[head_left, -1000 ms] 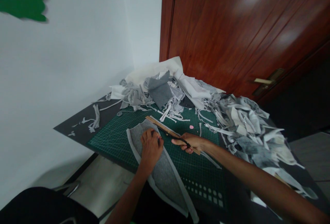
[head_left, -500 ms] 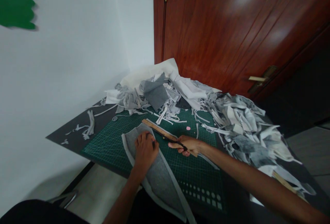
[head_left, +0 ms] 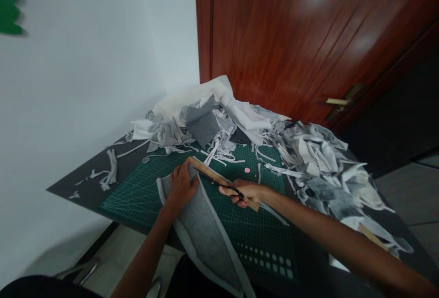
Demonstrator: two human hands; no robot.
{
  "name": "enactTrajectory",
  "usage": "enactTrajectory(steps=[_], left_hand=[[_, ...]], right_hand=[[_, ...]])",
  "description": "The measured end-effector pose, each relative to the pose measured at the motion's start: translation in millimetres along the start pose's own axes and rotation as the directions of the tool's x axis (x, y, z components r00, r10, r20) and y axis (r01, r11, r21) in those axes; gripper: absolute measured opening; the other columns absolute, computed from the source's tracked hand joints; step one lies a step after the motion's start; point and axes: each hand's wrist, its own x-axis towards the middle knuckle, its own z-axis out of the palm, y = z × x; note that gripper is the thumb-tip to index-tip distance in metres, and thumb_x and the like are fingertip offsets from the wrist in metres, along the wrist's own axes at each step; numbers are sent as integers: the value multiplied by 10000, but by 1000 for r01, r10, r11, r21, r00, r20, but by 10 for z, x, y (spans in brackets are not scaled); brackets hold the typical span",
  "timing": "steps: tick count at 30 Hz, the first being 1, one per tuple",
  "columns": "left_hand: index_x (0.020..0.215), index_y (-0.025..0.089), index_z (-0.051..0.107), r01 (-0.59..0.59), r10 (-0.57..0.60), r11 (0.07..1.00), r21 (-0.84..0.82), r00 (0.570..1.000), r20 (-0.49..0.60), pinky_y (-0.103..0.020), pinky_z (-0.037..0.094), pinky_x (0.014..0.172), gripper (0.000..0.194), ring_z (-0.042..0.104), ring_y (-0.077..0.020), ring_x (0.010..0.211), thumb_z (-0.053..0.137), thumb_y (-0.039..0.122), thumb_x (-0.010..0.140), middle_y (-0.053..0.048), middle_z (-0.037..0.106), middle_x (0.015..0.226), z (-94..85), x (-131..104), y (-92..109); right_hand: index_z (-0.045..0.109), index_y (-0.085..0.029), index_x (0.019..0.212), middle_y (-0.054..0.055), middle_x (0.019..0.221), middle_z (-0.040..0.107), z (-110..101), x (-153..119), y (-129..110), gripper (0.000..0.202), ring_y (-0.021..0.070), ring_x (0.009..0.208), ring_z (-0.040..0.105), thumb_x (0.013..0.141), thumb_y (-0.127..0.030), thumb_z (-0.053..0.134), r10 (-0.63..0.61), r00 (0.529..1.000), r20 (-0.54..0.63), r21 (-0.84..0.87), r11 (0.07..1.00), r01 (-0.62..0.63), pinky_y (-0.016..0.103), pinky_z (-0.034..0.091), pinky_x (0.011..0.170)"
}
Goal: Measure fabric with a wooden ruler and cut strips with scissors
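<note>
A long piece of grey fabric with pale edges lies over the cutting mat and hangs down past the table's near edge. My left hand is closed on its upper end, fingertips close to the end of a wooden ruler. In my right hand are black-handled scissors, their blades pointing up and left along the ruler, towards the fabric's upper end. The ruler's near end passes by the same hand; whether the fingers grip it too is unclear.
The green cutting mat covers much of the dark table. Heaped fabric scraps line the back, and more scraps fill the right side. A small pink piece lies on the mat. A wooden door stands behind.
My left hand has slid up and left along the fabric to its upper end, by the ruler's tip. My right hand still holds the scissors; the view has shifted slightly.
</note>
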Motion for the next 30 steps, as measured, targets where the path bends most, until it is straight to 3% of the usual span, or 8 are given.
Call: enactTrajectory(steps=[5, 10, 17, 30], left_hand=[[1551, 32, 337, -30, 30, 1000, 2, 999, -32, -558, 440, 1107, 700, 513, -392, 1333, 521, 289, 927, -235, 513, 1526, -6, -41, 19], [1559, 11, 310, -51, 53, 998, 28, 996, -67, -542, 428, 1131, 715, 508, -392, 1355, 512, 308, 940, -255, 491, 1540, -24, -97, 29], [1600, 56, 270, -48, 50, 998, 47, 998, -24, -520, 445, 1109, 744, 537, -368, 1337, 512, 333, 954, -222, 565, 1480, -72, -157, 32], [1595, 55, 271, -25, 25, 997, 72, 1000, 7, -528, 411, 1138, 753, 510, -378, 1355, 525, 316, 937, -223, 516, 1539, -98, -144, 71]], right_hand=[[407, -228, 745, -134, 498, 392, 50, 22, -5, 620, 26, 357, 352, 799, -726, 773, 6, 1000, -7, 12, 1000, -6, 129, 311, 322], [389, -231, 730, -141, 491, 381, 43, 26, 17, 683, 19, 363, 322, 712, -768, 811, -9, 1000, 14, 44, 999, 8, 128, 299, 321], [386, -230, 721, -139, 489, 390, 2, 27, 68, 721, 14, 368, 304, 650, -789, 836, -5, 1000, 14, 71, 997, 4, 131, 283, 327], [454, -208, 765, -136, 509, 404, 101, 90, -149, 679, 17, 372, 315, 712, -796, 788, 49, 999, -6, 71, 996, -48, 147, 268, 353]])
